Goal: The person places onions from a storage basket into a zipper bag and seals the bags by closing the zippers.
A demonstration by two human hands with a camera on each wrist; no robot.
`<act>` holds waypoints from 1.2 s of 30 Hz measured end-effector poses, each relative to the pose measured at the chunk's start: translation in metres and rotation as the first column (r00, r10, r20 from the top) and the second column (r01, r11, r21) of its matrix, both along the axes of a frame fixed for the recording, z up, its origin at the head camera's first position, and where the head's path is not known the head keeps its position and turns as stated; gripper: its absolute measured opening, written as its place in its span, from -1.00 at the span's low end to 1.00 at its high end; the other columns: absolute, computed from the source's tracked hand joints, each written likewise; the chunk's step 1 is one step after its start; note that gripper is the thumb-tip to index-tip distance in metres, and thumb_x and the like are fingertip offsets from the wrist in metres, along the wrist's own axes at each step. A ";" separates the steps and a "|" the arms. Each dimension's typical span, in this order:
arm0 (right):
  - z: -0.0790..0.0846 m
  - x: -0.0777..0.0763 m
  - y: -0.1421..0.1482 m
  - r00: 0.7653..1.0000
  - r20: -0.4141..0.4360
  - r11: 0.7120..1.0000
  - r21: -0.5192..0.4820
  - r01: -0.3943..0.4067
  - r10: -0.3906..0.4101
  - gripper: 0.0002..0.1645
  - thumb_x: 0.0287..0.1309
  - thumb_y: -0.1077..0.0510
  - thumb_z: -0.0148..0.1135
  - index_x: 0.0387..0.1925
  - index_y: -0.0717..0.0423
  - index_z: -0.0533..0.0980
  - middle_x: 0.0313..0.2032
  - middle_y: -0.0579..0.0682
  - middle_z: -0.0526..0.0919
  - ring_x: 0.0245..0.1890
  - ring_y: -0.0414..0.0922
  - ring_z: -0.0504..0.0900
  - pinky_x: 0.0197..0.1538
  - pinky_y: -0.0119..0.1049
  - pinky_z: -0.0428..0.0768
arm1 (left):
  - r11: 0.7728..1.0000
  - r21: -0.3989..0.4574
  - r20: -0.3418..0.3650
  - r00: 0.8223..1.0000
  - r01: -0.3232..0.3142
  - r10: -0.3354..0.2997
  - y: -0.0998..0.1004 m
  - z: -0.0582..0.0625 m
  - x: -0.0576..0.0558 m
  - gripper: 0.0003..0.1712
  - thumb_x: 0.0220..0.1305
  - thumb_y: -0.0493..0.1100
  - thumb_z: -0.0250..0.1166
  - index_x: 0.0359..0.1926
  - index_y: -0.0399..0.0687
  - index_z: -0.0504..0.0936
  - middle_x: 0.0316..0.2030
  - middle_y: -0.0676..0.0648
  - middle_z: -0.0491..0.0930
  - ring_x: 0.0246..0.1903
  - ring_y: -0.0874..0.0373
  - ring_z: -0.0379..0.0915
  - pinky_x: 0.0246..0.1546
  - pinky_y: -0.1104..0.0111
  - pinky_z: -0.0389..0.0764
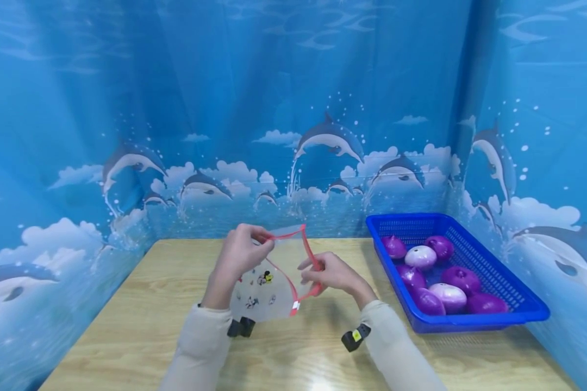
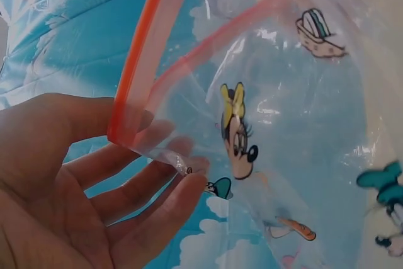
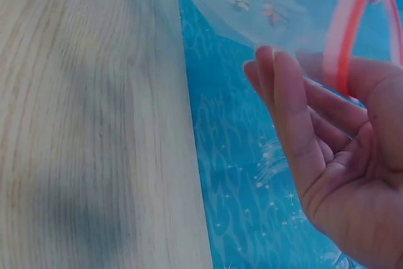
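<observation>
A clear zip bag (image 1: 281, 301) with red zip edges and small cartoon prints hangs above the table, its mouth spread apart. My left hand (image 1: 239, 252) pinches a top corner of it; in the left wrist view, thumb and index finger meet at the red corner of the bag (image 2: 242, 133), the other fingers loosely spread. On the other side, my right hand (image 1: 339, 274) holds the red edge. The right wrist view has the red strip (image 3: 346, 48) running between thumb and index finger. Nothing shows inside the bag.
At the right, a blue plastic basket (image 1: 469, 321) holds several purple onions (image 1: 462, 279) and paler whitish ones (image 1: 420, 257). It stands on the wooden table (image 1: 142, 320). A blue dolphin-print curtain (image 1: 254, 108) surrounds the table's back and sides.
</observation>
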State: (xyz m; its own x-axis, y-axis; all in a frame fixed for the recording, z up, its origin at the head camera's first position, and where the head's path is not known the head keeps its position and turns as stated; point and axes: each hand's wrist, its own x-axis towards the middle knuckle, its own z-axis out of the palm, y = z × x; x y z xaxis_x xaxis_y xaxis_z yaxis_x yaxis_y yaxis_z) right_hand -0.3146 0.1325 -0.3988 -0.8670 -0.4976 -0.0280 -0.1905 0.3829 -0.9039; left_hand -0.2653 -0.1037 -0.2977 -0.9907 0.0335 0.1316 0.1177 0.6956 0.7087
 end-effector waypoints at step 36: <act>0.002 -0.004 0.014 0.999 -0.027 0.995 -0.092 0.033 -0.036 -0.61 0.42 0.30 0.18 0.17 0.47 0.52 -0.05 0.46 0.71 -0.25 -0.06 0.82 -0.16 -0.16 0.86 | 0.955 0.271 0.155 0.974 0.120 -0.167 -0.019 -0.030 -0.003 -0.66 0.45 -0.18 0.29 0.19 0.05 0.67 0.16 -0.15 0.61 0.02 -0.01 0.63 -0.11 0.22 0.84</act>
